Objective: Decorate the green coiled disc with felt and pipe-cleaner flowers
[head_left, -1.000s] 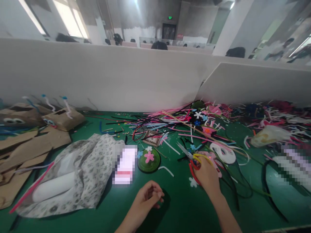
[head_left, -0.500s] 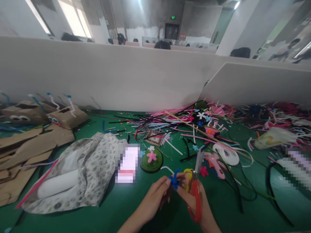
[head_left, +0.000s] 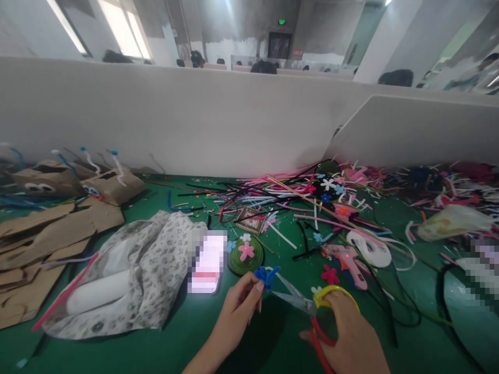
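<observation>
Between its fingertips my left hand (head_left: pixel 242 306) pinches a small blue pipe-cleaner flower (head_left: pixel 266 277). My right hand (head_left: pixel 345 327) grips scissors (head_left: pixel 306 304) by their yellow and red handles. The scissor blades are spread apart and point left, with their tips close to the blue flower. Just behind the flower lies a round green coil (head_left: pixel 251 259) with a pink flower (head_left: pixel 246 251) on it. A red flower (head_left: pixel 329 274) lies beyond the scissors, beside a pink glue gun (head_left: pixel 351 262).
Patterned cloth (head_left: pixel 144 275) and a pixelated bright screen (head_left: pixel 208 262) lie left. Cardboard pieces (head_left: pixel 50 228) are farther left. Pipe cleaners (head_left: pixel 273 189) pile up along the white partition (head_left: pixel 195 119). A white tape roll (head_left: pixel 368 249) lies right.
My right hand has moved away from my left, and the scissors have turned from upright to pointing left with blades opened. My left hand and the blue flower have shifted slightly left and up.
</observation>
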`<state>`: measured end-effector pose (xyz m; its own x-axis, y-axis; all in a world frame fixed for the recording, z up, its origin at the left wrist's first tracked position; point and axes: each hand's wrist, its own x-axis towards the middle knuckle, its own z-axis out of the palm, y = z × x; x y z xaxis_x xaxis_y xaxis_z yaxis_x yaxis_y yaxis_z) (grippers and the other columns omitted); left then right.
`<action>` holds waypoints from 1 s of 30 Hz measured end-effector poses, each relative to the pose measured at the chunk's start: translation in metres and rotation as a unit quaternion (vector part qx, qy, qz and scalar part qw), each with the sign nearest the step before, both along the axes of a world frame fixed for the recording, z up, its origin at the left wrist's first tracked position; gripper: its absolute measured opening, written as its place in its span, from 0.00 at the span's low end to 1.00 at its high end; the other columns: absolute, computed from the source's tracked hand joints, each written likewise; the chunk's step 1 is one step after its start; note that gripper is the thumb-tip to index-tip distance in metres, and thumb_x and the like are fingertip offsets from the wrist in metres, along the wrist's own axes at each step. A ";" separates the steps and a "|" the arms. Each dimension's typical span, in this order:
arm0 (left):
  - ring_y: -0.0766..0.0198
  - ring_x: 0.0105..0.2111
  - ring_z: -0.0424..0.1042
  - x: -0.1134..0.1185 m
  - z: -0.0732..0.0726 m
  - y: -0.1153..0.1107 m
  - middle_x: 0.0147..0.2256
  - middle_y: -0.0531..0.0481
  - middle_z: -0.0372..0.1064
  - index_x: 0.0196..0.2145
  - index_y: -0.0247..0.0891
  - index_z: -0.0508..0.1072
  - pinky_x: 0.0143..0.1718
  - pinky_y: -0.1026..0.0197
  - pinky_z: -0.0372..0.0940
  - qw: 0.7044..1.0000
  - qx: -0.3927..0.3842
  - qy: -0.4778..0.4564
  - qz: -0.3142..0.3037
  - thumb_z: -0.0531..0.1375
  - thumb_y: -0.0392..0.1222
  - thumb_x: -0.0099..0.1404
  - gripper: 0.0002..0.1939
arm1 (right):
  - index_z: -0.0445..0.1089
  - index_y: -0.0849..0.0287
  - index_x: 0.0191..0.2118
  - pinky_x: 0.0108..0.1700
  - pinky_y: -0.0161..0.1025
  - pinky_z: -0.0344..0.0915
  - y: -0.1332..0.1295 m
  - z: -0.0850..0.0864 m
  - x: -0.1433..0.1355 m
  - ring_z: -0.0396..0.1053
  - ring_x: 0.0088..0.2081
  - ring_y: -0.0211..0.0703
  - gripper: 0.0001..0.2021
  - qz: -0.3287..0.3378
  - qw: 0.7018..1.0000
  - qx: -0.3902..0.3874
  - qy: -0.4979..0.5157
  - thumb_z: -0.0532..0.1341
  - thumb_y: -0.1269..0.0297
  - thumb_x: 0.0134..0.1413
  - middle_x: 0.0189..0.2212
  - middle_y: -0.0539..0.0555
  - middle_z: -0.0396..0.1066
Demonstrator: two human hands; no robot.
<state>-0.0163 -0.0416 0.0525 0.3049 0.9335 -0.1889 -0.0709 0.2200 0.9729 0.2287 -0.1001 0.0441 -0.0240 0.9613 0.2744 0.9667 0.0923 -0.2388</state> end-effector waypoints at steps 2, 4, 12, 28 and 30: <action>0.72 0.18 0.51 0.002 0.000 0.000 0.20 0.59 0.57 0.28 0.39 0.62 0.19 0.66 0.46 1.000 0.001 -0.001 -0.004 0.55 0.56 0.67 0.19 | 0.64 0.55 0.44 0.33 0.43 0.73 -0.002 0.001 -0.001 0.76 0.39 0.56 0.27 0.021 0.999 0.023 -0.032 0.67 0.45 0.40 0.39 0.58 0.75; 0.72 0.19 0.51 0.004 0.000 -0.001 0.21 0.59 0.57 0.28 0.39 0.62 0.20 0.66 0.46 1.000 0.004 0.008 -0.008 0.55 0.56 0.67 0.19 | 0.63 0.55 0.44 0.31 0.41 0.73 -0.002 0.002 -0.005 0.76 0.37 0.53 0.27 0.032 0.997 0.052 -0.048 0.67 0.45 0.42 0.37 0.58 0.75; 0.70 0.21 0.54 0.005 0.002 -0.009 0.22 0.57 0.58 0.28 0.38 0.65 0.23 0.66 0.48 0.997 0.043 0.060 -0.033 0.53 0.54 0.69 0.18 | 0.63 0.56 0.43 0.30 0.40 0.74 -0.001 0.006 -0.016 0.77 0.35 0.53 0.31 0.047 0.991 0.102 -0.072 0.67 0.40 0.39 0.35 0.58 0.76; 0.70 0.23 0.59 0.001 0.004 -0.017 0.25 0.54 0.63 0.28 0.37 0.66 0.26 0.66 0.53 0.990 0.087 0.078 -0.075 0.51 0.51 0.71 0.18 | 0.64 0.53 0.36 0.23 0.36 0.70 0.000 0.020 -0.029 0.76 0.27 0.45 0.24 0.076 0.994 0.081 -0.018 0.57 0.35 0.51 0.27 0.52 0.75; 0.70 0.22 0.58 0.001 0.003 -0.018 0.24 0.55 0.62 0.28 0.37 0.67 0.25 0.66 0.52 0.993 0.073 0.057 -0.072 0.51 0.52 0.71 0.18 | 0.63 0.53 0.35 0.23 0.35 0.69 0.000 0.022 -0.031 0.76 0.26 0.44 0.23 0.089 0.993 0.075 -0.028 0.55 0.36 0.53 0.25 0.51 0.74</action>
<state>-0.0154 -0.0592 0.0560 0.4224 0.9013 -0.0962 0.0636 0.0764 0.9950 0.1974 -0.0997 0.0657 -0.2090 0.8887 0.4081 0.9432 0.2934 -0.1557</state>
